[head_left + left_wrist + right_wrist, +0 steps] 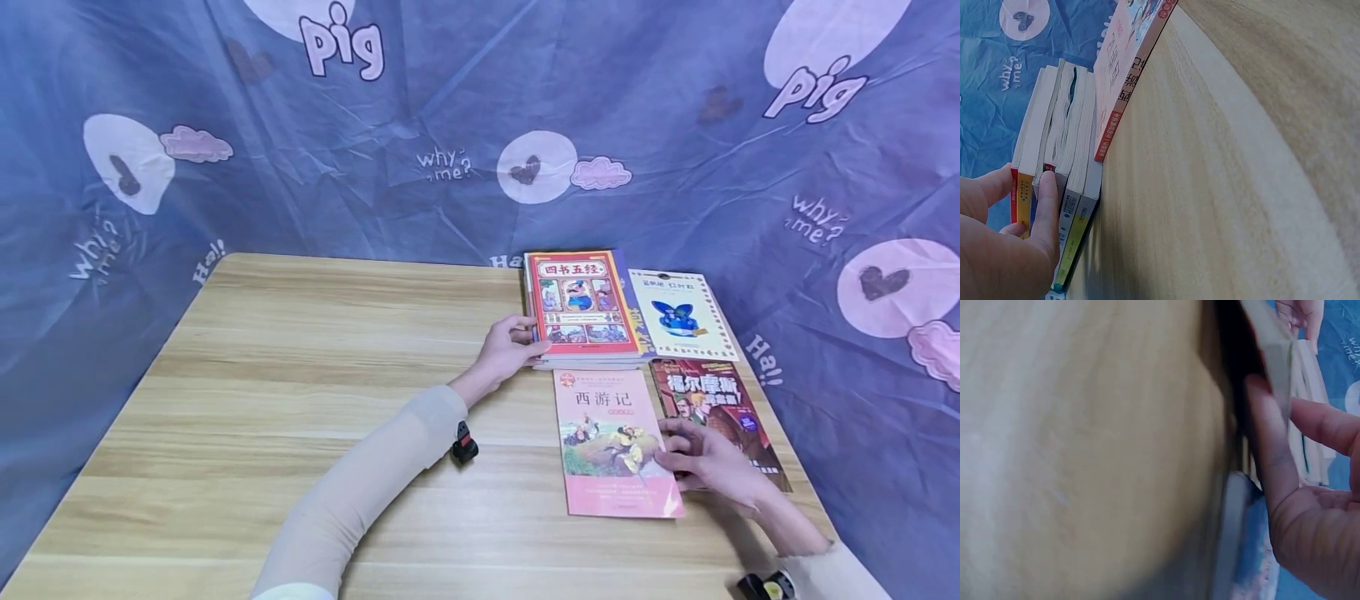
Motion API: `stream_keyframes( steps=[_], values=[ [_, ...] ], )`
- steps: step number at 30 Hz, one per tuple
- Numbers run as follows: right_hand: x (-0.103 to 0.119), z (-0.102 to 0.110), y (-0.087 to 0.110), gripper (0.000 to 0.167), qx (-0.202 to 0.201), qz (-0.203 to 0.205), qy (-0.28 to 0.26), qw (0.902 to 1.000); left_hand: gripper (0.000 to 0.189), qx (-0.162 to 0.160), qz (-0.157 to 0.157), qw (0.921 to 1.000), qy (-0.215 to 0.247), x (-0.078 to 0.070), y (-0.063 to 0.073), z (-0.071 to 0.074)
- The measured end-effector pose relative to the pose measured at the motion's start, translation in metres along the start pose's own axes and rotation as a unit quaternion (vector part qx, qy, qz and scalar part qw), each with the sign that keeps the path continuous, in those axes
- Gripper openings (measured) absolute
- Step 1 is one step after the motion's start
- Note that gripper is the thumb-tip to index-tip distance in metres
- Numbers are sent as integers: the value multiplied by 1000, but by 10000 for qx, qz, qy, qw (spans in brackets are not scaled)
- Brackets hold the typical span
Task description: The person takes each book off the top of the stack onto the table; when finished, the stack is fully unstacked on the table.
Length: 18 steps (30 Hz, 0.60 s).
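A pink book [617, 446] with a picture cover lies in front of the book stack [581, 304]. My right hand [708, 462] pinches its right edge; in the right wrist view, one finger is beneath the raised book [1280, 362] and another lies over its edge. My left hand [510, 346] holds the front left corner of the stack, which has a red book on top. In the left wrist view, one left finger [1046, 206] presses along the page edges, while another touches the top book.
A cream book [678, 317] with a blue butterfly-like picture lies right of the stack. Below it, a dark red book [720, 417] is partly hidden by my right hand. The wooden table [300, 375] spreads left, and a blue printed cloth [420, 100] hangs behind.
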State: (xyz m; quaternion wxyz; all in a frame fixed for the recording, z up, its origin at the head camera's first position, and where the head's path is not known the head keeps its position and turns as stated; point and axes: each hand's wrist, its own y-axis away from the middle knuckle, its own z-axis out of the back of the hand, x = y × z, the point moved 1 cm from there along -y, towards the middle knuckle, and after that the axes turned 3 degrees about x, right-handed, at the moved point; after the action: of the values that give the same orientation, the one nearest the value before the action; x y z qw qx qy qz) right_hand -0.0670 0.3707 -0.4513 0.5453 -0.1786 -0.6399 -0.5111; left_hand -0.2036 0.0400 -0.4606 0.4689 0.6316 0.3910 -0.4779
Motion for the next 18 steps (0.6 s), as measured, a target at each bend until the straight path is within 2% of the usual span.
stream_keyframes(
  steps=[3,9,14,18],
  values=[
    [8,1,5,70,-193,-69,578,9981,54,32,10,10000,27,0,0,0],
    [23,10,8,59,-757,26,1296,9887,54,16,-29,10000,-25,0,-1,-1],
    [38,25,-5,49,-1359,452,1275,9814,53,-28,-34,10000,-48,0,0,-1],
    [51,38,-20,43,-1694,694,945,9786,55,-37,-7,10000,-51,-1,1,-1]
  ],
)
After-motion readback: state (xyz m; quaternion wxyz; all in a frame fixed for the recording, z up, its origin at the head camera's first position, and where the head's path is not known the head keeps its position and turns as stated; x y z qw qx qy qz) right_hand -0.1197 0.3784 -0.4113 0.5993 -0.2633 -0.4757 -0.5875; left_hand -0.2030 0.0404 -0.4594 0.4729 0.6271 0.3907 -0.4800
